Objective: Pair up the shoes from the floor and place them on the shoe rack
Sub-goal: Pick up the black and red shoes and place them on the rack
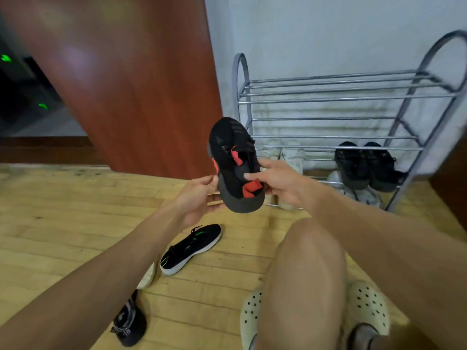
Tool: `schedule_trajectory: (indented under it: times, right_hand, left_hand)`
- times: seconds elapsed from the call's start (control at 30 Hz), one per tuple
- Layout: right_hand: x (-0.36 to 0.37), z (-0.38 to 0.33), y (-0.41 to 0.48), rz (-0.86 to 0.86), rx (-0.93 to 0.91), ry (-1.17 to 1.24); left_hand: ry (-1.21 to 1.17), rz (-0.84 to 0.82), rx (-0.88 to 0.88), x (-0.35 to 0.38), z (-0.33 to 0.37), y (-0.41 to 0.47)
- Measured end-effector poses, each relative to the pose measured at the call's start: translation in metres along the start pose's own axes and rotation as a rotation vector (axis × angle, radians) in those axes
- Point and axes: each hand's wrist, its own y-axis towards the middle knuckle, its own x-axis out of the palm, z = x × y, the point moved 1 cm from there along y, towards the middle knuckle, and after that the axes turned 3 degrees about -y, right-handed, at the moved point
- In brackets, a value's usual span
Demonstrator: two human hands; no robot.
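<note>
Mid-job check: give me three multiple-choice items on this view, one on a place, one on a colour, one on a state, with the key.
1. Where is the black pair on the shoe rack?
A. top shelf
B. a lower shelf, right end
C. a lower shelf, left end

2. What colour are the accents on the held shoe?
A. red
B. green
C. yellow

3. How is the green-marked shoe?
A. lifted in the air
B. on the rack
C. lying on the floor, untouched

Key: 1 B, it sits low by the right frame. 2 A, red tabs show on the black upper. 3 C, the left hand and right hand both hold the other shoe.
</note>
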Motion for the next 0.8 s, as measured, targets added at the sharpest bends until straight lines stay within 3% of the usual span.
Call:
schedule_trajectory:
  times: [0.13, 0.23, 0.43, 0.67, 0.8]
  right_hand:
    - [-0.037, 0.004, -0.014, 0.143, -0.024, 0.092]
    - [-0.078, 0.007, -0.029, 0.265, -0.040, 0.031]
    - [-0.167, 0.017, -0.074, 0.336, -0.083, -0.019]
    - [-0.305, 0.057, -0.155, 0.565, 0.170, -0.239]
    - [-0.365, 0.096, -0.213, 0.671, 0.286, -0.218]
  left_hand:
    - [0.024, -0.007, -0.046, 0.044, 0.019, 0.008]
    - [0.164, -0.102, -0.078, 0.086, 0.033, 0.016]
    - [0.274, -0.134, -0.014, 0.195, 0.042, 0.034]
    - [0.377, -0.284, 0.007, 0.308, 0.041, 0.037]
    - [0.427, -0.406, -0.040, 0.375, 0.020, 0.034]
